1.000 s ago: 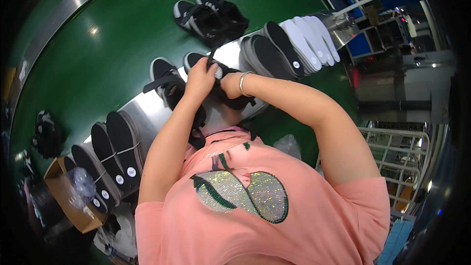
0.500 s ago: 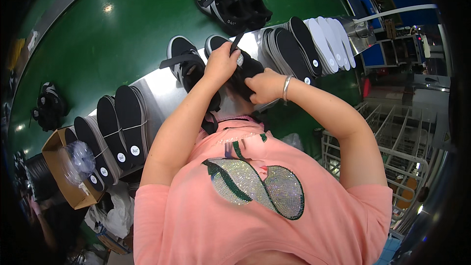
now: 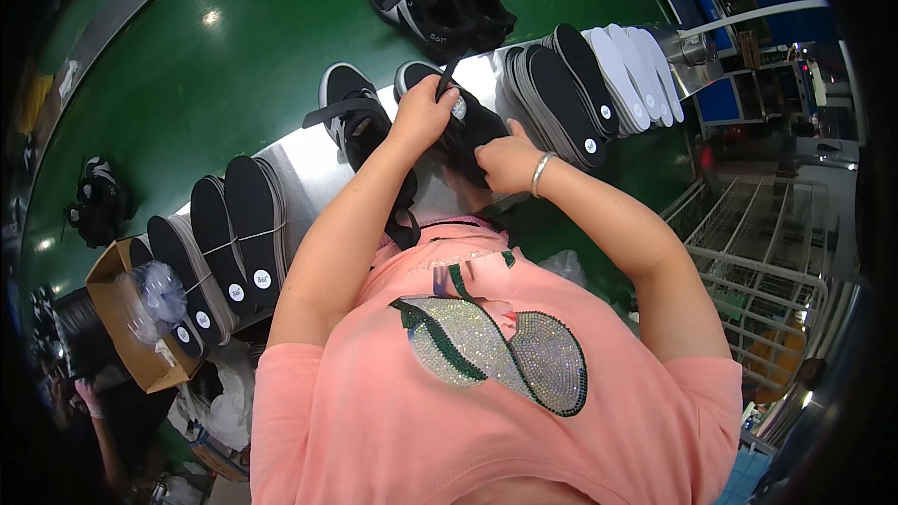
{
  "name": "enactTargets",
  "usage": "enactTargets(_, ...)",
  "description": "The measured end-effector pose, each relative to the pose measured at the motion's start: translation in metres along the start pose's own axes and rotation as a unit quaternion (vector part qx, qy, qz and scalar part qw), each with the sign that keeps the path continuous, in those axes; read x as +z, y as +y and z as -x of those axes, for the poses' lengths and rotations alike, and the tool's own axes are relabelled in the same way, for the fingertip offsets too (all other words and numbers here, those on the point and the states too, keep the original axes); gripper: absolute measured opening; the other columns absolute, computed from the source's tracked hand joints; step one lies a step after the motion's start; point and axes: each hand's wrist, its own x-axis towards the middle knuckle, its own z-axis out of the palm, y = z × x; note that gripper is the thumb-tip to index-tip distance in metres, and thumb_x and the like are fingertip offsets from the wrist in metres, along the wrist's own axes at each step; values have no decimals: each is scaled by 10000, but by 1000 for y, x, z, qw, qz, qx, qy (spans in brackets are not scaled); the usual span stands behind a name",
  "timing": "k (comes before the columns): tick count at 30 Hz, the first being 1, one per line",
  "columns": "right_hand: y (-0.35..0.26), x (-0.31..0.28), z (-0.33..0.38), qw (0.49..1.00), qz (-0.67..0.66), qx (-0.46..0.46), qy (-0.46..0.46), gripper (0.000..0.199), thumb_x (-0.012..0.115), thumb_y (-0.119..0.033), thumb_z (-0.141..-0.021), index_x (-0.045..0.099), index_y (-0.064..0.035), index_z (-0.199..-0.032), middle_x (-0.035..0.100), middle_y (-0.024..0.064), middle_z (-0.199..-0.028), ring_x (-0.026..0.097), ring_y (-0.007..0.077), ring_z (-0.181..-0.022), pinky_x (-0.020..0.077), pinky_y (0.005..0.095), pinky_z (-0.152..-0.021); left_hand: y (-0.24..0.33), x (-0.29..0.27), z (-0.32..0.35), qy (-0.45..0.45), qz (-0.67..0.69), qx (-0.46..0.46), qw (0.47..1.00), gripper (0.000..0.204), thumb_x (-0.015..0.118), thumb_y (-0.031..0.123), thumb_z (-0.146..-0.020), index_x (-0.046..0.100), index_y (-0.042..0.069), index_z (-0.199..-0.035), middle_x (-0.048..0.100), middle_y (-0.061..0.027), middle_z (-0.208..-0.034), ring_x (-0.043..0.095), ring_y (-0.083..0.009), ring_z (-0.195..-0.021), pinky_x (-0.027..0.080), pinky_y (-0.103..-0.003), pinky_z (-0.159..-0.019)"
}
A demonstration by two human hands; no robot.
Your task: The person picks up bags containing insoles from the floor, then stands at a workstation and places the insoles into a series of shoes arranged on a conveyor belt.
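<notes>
Black shoe (image 3: 465, 122) lies on the steel ledge (image 3: 299, 161), gripped at its top by the left hand (image 3: 423, 115), fingers closed on a lace; the right hand (image 3: 507, 159) clasps its near side. Another shoe (image 3: 351, 112) sits just left; black insoles (image 3: 561, 93) stand right.

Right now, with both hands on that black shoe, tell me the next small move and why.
Probably press the insole down into the shoe. The left hand grips the shoe's tongue end and holds it open, while the right hand sits at its side on the steel ledge.
</notes>
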Motion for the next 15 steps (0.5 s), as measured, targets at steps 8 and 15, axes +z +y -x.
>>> enactTargets(8,24,3,-14,742,-667,-34,61,319,592,-218,-762,557,33,-957,597,103,-823,574,168,-754,443,256,-636,-4,-3,3,-57,48,-2,997,241,530,211,-823,542,-9,-921,585,-92,-803,536,-152,-773,414,-271,-703)
enactTargets(15,19,7,-13,620,-770,-28,146,173,558,-196,-821,557,-23,-805,567,32,-693,549,127,-697,436,249,-676,0,-4,2,-62,61,-23,996,229,516,202,-836,546,-11,-914,577,-66,-798,515,-125,-759,406,-254,-702)
